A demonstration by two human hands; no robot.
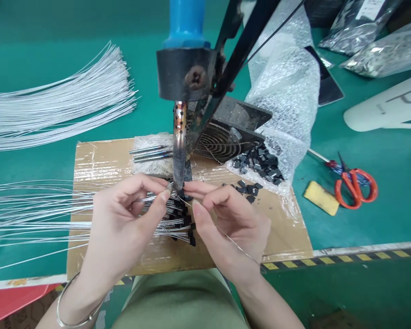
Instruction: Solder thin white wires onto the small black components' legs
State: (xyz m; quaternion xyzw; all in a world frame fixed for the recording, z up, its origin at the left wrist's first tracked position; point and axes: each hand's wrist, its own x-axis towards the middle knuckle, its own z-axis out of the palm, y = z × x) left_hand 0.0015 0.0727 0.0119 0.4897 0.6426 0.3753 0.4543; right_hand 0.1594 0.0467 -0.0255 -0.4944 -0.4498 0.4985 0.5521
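Observation:
My left hand (123,224) is closed in a pinch at the soldering iron's tip, on what looks like the end of a thin white wire; the held end is partly hidden by the fingers. My right hand (231,224) pinches a strand of solder wire (239,247), which runs from the tip down past the thumb toward the wrist. The soldering iron (180,132) points straight down, clamped above the work. Just below its tip lies a bundle of white wires (173,226) with small black pieces (192,235) on their ends.
A cardboard sheet (287,237) covers the bench. Loose black pieces (260,164) lie on bubble wrap (284,87). More white wires (61,105) lie at left. Scissors (356,187), a yellow sponge (320,197) and a white cup (383,103) stand or lie at right. A fan (222,139) is behind.

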